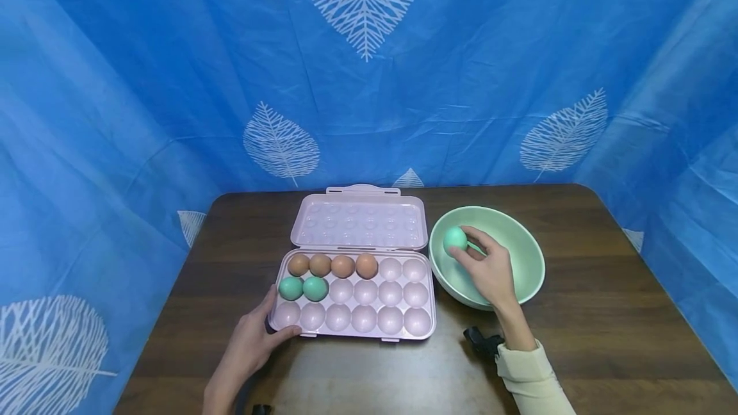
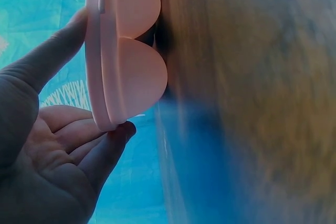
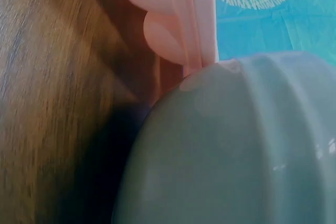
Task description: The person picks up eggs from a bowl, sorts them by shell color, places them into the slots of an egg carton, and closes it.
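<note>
A pale pink egg tray [image 1: 364, 319] lies with its lid [image 1: 357, 219] folded back. Brown eggs [image 1: 343, 266] fill several cups of its back row; two green eggs [image 1: 314, 289] sit at the left of the middle row. My left hand [image 1: 250, 341] holds the tray's front left corner, thumb along the front edge, as the left wrist view shows with the tray's rim [image 2: 97, 66]. Over the light green bowl [image 1: 533, 261], my right hand [image 1: 490, 271] pinches a green egg [image 1: 455, 240] between thumb and fingers. The right wrist view shows the bowl's outside [image 3: 210, 145] without the hand.
The bowl stands close against the tray's right side on a dark wooden table [image 1: 599, 312]. A black strap [image 1: 481, 340] hangs near my right wrist. Behind the table hangs a blue curtain [image 1: 403, 114] with white leaf prints.
</note>
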`<state>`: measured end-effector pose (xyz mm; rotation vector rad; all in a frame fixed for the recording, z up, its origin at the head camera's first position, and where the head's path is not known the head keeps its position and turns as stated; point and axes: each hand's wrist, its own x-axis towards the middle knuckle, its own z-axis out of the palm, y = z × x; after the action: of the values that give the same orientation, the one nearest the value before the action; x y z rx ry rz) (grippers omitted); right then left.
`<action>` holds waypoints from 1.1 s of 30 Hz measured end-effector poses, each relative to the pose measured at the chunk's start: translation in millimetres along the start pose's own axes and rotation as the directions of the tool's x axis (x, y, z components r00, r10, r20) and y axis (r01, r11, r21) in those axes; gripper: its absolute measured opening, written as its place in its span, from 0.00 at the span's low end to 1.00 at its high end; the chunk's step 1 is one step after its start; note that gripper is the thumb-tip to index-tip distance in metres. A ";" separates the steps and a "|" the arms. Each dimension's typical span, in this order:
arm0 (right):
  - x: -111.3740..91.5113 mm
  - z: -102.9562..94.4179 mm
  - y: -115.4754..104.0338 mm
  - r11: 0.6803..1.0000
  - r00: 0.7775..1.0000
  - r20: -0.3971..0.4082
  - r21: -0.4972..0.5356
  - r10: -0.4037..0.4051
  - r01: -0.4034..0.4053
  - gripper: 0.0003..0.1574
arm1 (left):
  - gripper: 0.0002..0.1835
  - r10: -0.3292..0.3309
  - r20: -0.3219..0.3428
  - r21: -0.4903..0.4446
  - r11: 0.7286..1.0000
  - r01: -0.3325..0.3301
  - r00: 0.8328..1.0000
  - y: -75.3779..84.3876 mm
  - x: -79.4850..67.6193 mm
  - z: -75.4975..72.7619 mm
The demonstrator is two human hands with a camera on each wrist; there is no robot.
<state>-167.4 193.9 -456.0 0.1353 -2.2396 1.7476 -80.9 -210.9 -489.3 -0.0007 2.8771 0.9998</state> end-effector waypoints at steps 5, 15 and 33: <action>0.1 8.1 9.2 0.998 0.999 0.020 0.030 -0.048 0.047 0.26 | 0.55 -0.034 0.025 0.001 0.999 0.034 0.999 1.4 1.6 0.1; -12.2 47.7 -11.5 0.987 0.988 0.127 0.146 -0.088 0.069 0.26 | 0.54 -0.006 0.009 -0.014 1.000 0.006 1.000 0.4 2.2 -0.3; -40.3 129.7 -15.0 0.969 0.969 0.212 0.234 -0.125 0.074 0.25 | 0.55 -0.017 0.011 -0.036 0.999 0.017 1.000 -0.4 3.0 1.9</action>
<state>-147.7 61.2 -481.8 0.5116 -2.1304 2.0119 -83.7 -210.0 -491.2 -0.0226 2.8441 1.0453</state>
